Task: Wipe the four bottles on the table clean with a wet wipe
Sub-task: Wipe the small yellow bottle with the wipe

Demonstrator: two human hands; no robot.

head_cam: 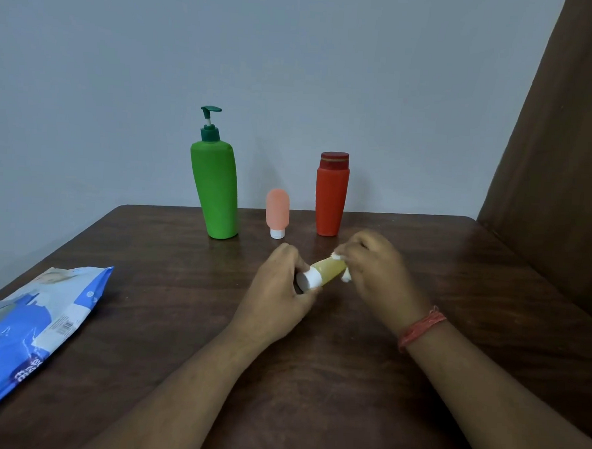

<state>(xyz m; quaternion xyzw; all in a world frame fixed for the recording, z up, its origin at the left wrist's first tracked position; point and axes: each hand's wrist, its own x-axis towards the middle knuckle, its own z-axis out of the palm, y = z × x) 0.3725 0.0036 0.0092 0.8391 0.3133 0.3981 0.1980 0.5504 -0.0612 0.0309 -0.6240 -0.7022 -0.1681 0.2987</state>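
A small yellow bottle (327, 270) with a white cap lies sideways above the table's middle. My left hand (277, 292) grips its cap end. My right hand (377, 273) pinches a white wet wipe (345, 276) against the bottle's far end, which the wipe and fingers hide. Along the back edge stand three bottles: a tall green pump bottle (216, 189), a small pink tube bottle (277, 211) resting on its white cap, and a red bottle (331, 197) with a dark red cap.
A blue wet wipe pack (32, 330) lies at the left edge of the dark wooden table (314, 362). A brown curtain (559, 152) hangs at the right. A grey wall stands behind the table.
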